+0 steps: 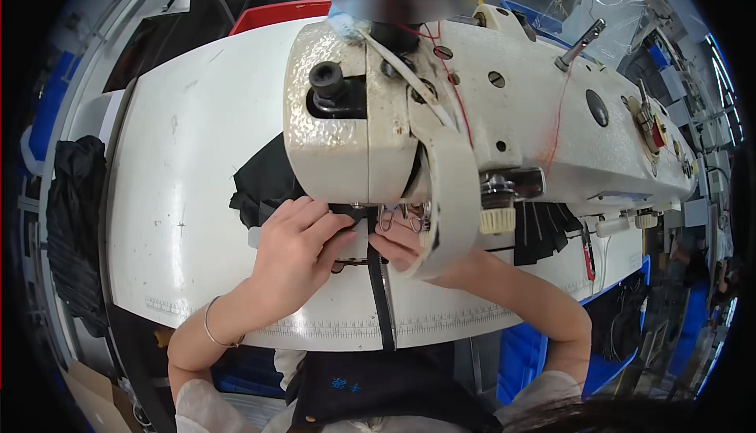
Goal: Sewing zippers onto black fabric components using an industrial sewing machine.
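Note:
A cream sewing machine [327,149] stands over the white table, its needle area low at the middle. My left hand [295,248] is closed at the left of the needle area, thumb and fingertips pinching the edge of a black fabric piece [268,177]. That piece spreads behind the hand and partly under the machine head. My right hand [398,246], partly hidden by the machine's curved cream guard [457,205], grips a narrow black strip [380,299] with its fingertips. The strip runs from the needle area down over the table's front edge.
Black fabric pieces [543,232] lie at the right under the machine arm, near red-handled snips [587,253]. A ruler scale lines the front of the white table [181,149]. Blue bins [520,358] stand below right; dark cloth [76,228] hangs at far left.

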Demonstrator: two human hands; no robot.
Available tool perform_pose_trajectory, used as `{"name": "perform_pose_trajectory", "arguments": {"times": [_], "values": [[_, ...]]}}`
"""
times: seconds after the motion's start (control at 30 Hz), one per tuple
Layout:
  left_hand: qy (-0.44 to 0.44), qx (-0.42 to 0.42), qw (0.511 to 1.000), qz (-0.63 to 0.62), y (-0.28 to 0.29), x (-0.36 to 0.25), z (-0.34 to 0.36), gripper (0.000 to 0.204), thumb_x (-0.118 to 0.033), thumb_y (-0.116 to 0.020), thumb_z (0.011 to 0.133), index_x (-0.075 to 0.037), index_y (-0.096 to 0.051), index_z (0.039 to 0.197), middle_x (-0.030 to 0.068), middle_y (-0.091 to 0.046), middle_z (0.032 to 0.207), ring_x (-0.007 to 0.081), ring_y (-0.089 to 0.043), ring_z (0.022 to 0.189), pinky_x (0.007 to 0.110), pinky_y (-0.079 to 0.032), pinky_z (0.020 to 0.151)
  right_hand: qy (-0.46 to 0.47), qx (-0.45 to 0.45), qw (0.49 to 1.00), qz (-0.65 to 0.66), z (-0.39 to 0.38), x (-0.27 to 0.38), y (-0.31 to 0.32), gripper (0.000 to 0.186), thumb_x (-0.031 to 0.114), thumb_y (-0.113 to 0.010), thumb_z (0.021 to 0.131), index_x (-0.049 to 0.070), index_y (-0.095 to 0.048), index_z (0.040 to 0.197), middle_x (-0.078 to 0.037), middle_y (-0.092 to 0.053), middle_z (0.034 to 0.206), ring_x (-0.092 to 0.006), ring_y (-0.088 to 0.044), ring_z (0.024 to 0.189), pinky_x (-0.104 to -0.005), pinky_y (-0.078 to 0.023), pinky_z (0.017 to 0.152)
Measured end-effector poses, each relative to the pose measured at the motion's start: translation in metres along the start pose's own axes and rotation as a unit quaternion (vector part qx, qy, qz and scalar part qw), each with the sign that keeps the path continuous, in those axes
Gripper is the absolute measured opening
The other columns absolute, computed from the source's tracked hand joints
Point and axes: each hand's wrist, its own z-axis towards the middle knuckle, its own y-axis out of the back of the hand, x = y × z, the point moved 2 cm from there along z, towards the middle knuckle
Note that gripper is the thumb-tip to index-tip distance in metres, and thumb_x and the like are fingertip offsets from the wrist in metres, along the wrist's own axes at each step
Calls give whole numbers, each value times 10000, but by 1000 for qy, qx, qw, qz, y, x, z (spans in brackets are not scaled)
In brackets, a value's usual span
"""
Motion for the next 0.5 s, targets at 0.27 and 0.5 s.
{"name": "perform_pose_trajectory", "arguments": {"times": [0.27, 0.5], "values": [[-116, -40, 987, 103, -7, -6, 1, 284, -38, -643, 619, 6, -632, 899, 69, -556, 825, 199, -554, 767, 306, -452, 658, -48, -8, 998, 34, -13, 8, -2, 215, 146, -609, 682, 75, -657, 880, -52, -632, 865, -159, -590, 734, -305, -470, 721], [-196, -44, 978, 58, -24, -2, -15, 219, -33, -640, 601, 32, -646, 811, 136, -618, 954, 222, -582, 814, 322, -482, 691, 14, 8, 999, -39, -20, 28, 8, 274, 172, -566, 718, 15, -642, 928, -89, -642, 902, -205, -620, 806, -402, -478, 869]]}}
